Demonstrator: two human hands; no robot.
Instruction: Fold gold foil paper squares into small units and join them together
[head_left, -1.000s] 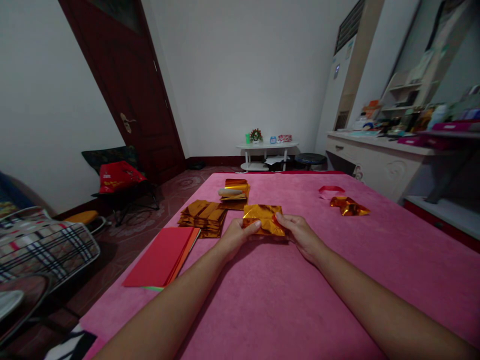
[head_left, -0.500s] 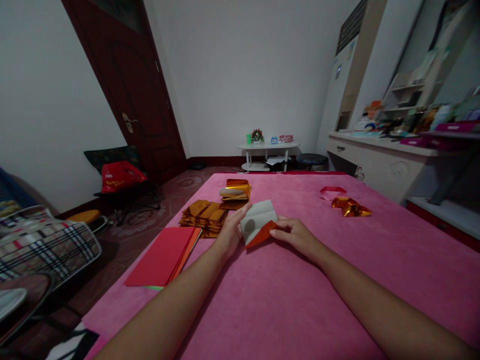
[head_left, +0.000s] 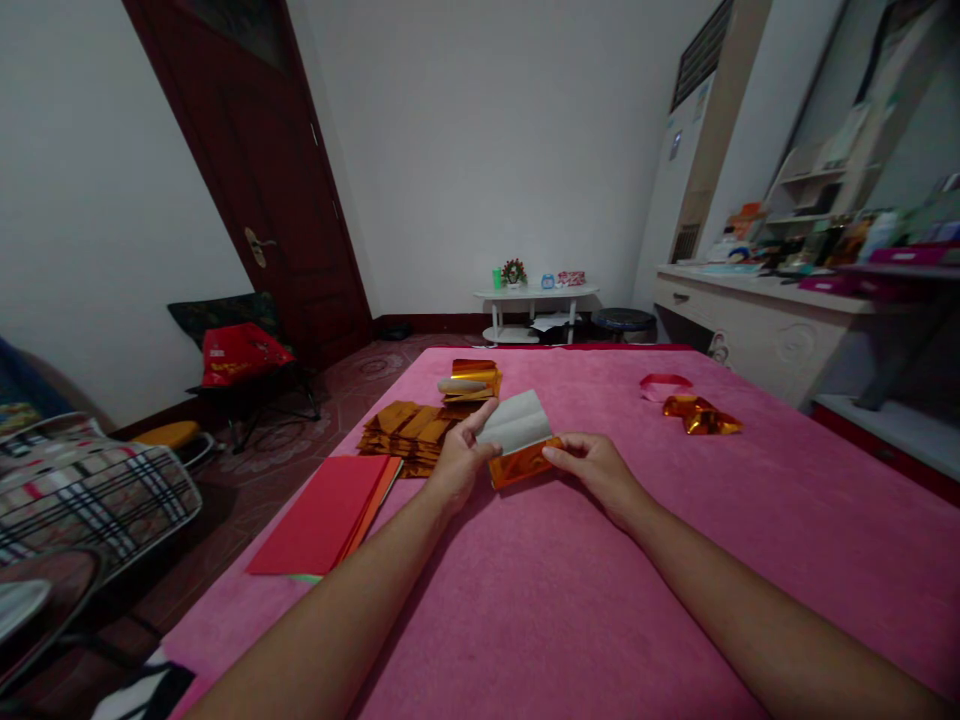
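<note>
Gold-foil sheet [head_left: 520, 428] sits between both hands, just above the pink cloth [head_left: 585, 600]; grey backing faces up on the far part, gold flap folded over the near edge. Left hand [head_left: 457, 465] grips the left edge, thumb on top, one finger stretched along the side. Right hand [head_left: 596, 465] pinches the right end of the flap, thumb against fingers.

Folded gold stack [head_left: 399, 432] lies right beside the left hand, partly behind it; cannot tell if they touch. Beyond it, smaller gold pile [head_left: 484, 380] with an oblong greyish object [head_left: 460, 385] on top. Red paper stack [head_left: 326, 515], orange sheets along its side, is on the left by the left forearm. Far right, well apart from the hands: red-pink band [head_left: 664, 386] and crumpled gold piece [head_left: 701, 414], near each other. Background: low white table [head_left: 536, 293] by the wall, dark stool [head_left: 624, 320], red bag [head_left: 244, 355] on a chair [head_left: 217, 312].
</note>
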